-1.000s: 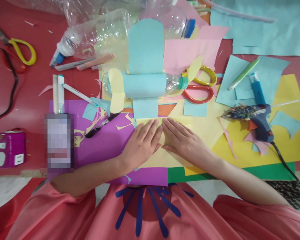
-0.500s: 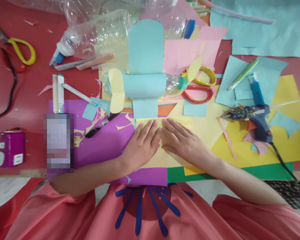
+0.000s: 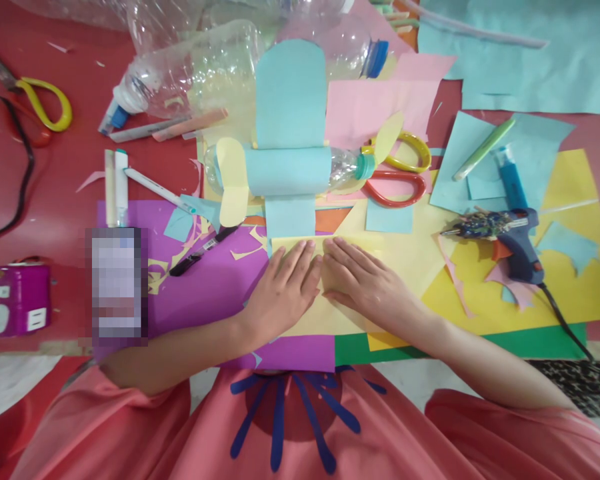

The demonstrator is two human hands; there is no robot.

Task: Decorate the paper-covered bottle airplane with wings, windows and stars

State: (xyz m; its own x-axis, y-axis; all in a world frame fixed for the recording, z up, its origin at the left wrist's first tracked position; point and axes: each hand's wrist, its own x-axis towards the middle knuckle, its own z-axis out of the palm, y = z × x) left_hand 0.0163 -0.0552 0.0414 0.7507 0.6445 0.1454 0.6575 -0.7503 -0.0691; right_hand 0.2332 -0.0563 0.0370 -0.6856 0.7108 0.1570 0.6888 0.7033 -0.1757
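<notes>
Both hands lie flat on a pale yellow sheet of paper (image 3: 325,320) at the front of the table. My left hand (image 3: 285,287) has its fingers stretched out near the sheet's far edge. Close beside it, my right hand (image 3: 363,277) rests with fingers extended as well. Just beyond stands a small plastic bottle (image 3: 345,167) wrapped in light blue paper (image 3: 290,170), lying on its side with a green cap (image 3: 366,166). A rounded blue paper piece (image 3: 291,93) reaches back from it, and a pale yellow rounded strip (image 3: 233,180) crosses its left end.
To the right lies a glue gun (image 3: 523,247) with its cord. Scissors (image 3: 397,187) with red and yellow handles sit behind the bottle's cap. A black pen (image 3: 205,250), paper scraps and a blurred phone (image 3: 116,283) are at left. Large clear bottles (image 3: 195,67) fill the back.
</notes>
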